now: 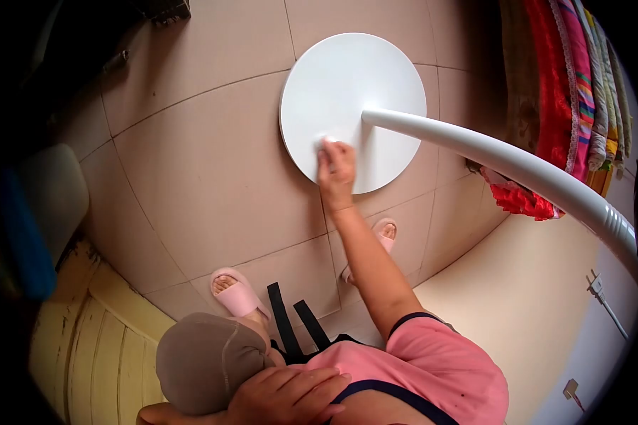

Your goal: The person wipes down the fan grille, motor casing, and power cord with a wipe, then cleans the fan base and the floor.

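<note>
A round white base [319, 85] lies on the tiled floor, and a curved white pole [489, 145] rises from it toward the right. My right hand [338, 170] reaches down to the near-left part of the base. Its fingers are closed together, with a small white wad [325, 140] just showing at the tips; the wad's kind is hard to make out against the white surface. My left hand [287, 397] lies flat against my pink shirt [439, 361], beside my bent knee [202, 361], fingers extended and holding nothing.
Several colourful cloths [574, 85] hang at the right, with red ruffled fabric [521, 198] low down. A plug on a cord [597, 285] shows by the right wall. At the lower left is a worn yellow wooden panel [106, 347]. My feet wear pink slippers [237, 294].
</note>
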A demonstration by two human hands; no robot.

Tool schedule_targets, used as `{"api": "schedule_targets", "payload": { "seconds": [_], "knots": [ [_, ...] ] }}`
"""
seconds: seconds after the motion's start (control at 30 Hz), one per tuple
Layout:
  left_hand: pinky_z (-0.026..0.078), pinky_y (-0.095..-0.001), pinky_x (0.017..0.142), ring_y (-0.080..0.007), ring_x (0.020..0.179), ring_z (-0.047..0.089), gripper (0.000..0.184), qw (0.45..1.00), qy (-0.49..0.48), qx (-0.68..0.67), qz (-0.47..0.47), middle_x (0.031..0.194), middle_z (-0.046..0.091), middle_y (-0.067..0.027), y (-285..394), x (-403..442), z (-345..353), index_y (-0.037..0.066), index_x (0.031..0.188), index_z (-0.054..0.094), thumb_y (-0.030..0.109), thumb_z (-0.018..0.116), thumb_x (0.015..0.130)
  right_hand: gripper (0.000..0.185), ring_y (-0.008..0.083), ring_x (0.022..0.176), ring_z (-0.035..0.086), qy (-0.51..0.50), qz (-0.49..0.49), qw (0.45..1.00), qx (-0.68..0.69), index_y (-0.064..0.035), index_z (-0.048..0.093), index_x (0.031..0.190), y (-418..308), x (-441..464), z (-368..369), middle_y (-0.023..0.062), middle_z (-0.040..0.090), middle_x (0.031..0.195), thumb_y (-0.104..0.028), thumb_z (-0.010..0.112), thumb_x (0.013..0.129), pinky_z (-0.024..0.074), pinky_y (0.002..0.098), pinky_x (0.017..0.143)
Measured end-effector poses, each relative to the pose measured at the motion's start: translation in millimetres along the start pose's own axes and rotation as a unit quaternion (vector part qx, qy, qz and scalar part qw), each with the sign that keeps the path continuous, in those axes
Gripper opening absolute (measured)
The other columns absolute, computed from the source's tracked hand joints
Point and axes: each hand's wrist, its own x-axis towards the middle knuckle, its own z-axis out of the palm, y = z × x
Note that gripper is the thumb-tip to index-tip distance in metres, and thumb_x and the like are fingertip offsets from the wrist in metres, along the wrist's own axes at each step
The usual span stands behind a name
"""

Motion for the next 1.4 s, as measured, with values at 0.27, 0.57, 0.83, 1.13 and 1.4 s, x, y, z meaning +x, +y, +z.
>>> {"api": "schedule_targets", "payload": {
  "seconds": [0.27, 0.57, 0.83, 1.13, 1.4],
  "knots": [
    [0.049, -0.0351, 0.07, -0.0275, 0.079, 0.06, 0.032, 1.0, 0.018, 0.009, 0.016, 0.099, 0.064, -0.0116, 0, -2, -1, 0.003, 0.11, 0.061, 0.026, 0.06, 0.087, 0.016, 0.0117, 0.087, 0.06, -0.168, 0.278, 0.904, 0.278, -0.0065, 0.067, 0.098, -25, 6, 7, 0.0017, 0.064, 0.094, 0.0, 0.063, 0.083, 0.0493, 0.0281, 0.073],
    [0.048, -0.0319, 0.07, -0.0215, 0.08, 0.062, 0.032, 1.0, 0.019, 0.024, 0.006, 0.1, 0.065, -0.0087, 3, -8, -3, 0.004, 0.105, 0.062, 0.026, 0.06, 0.084, 0.015, 0.0174, 0.085, 0.059, -0.013, 0.133, 0.99, 0.048, -0.0018, 0.064, 0.098, 30, 1, -34, 0.0074, 0.059, 0.097, 0.001, 0.059, 0.085, 0.0484, 0.0277, 0.074],
    [0.048, -0.0301, 0.069, -0.0187, 0.08, 0.062, 0.029, 0.997, 0.022, 0.068, 0.017, 0.099, 0.065, -0.0059, 3, -12, -14, 0.008, 0.103, 0.063, 0.029, 0.059, 0.083, 0.016, 0.0254, 0.094, 0.054, -0.314, -0.349, 0.88, -0.066, -0.0072, 0.064, 0.087, -30, 48, 32, 0.0054, 0.06, 0.101, -0.004, 0.057, 0.073, 0.0475, 0.0338, 0.08],
    [0.046, -0.0273, 0.069, -0.0148, 0.079, 0.061, 0.024, 0.993, 0.115, 0.03, -0.019, 0.092, 0.064, -0.0027, -1, -26, -10, 0.01, 0.098, 0.065, 0.025, 0.06, 0.08, 0.012, 0.0286, 0.091, 0.057, -0.247, -0.319, 0.88, -0.251, -0.0055, 0.066, 0.076, -45, 216, 67, 0.0088, 0.063, 0.087, -0.004, 0.054, 0.075, 0.0492, 0.0382, 0.08],
    [0.045, -0.0253, 0.066, -0.0126, 0.073, 0.058, 0.022, 0.98, 0.186, 0.063, 0.008, 0.088, 0.062, -0.0014, -3, -31, -7, 0.009, 0.094, 0.064, 0.022, 0.056, 0.079, 0.011, 0.0256, 0.097, 0.051, -0.431, -0.484, 0.721, -0.244, -0.0096, 0.065, 0.071, -45, 70, 27, 0.006, 0.062, 0.083, -0.016, 0.056, 0.073, 0.041, 0.0361, 0.086]
  ]
}}
